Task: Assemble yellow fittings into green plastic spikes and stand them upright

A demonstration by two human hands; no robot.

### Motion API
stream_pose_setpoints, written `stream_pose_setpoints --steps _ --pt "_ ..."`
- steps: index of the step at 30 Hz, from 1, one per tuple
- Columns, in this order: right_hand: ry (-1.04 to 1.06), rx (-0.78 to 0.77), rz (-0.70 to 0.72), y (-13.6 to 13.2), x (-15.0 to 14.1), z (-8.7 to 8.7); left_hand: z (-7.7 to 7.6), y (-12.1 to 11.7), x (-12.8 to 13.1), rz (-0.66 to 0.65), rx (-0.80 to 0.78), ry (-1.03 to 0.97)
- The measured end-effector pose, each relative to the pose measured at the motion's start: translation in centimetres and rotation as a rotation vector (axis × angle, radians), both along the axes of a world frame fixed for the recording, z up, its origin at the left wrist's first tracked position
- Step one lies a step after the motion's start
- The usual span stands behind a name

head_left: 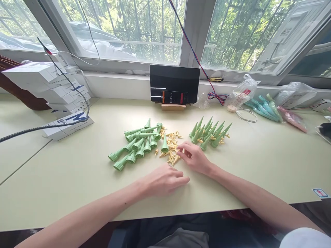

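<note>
My left hand [167,179] rests low over the table, back up, its fingers curled together; anything inside is hidden. At the right edge of a pile of small yellow plastic valve-like pieces [171,142], my right hand [195,156] has thumb and forefinger pinched about one yellow piece [178,151]. A green plastic cone [164,144] stands upright among the pieces. To the left lies a heap of several green cones [139,143], mostly on their sides with open ends toward me. On the right, several green cones [208,132] stand grouped, with yellow pieces sticking out from their sides.
A phone [174,97] showing a timer leans against a dark tablet [174,79] at the back. White boxes [49,86] are stacked at the left, with a black cable [69,84] in front. Plastic bags [243,93] and blue-green packets [266,108] lie at back right.
</note>
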State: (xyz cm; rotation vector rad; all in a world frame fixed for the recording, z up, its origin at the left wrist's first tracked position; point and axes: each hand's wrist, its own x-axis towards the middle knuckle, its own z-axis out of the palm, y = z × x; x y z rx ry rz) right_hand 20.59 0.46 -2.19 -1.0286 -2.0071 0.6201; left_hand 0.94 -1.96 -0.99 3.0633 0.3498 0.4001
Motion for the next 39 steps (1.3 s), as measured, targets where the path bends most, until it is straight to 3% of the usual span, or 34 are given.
stream_pose_setpoints --steps 11,17,20,39 --pt "0.006 -0.011 -0.013 0.2 0.1 -0.2 0.3 0.5 -0.5 0.071 0.069 -0.129" --pt "-0.002 -0.021 -0.032 0.2 0.0 0.1 0.7 1.7 -0.7 0.389 0.133 -0.303" --pt "0.005 -0.034 -0.039 0.2 0.0 0.2 1.0 2.2 -0.8 0.492 0.205 -0.274" --pt "-0.018 -0.03 -0.038 0.4 0.0 0.0 1.0 2.9 0.3 0.598 0.158 -0.213"
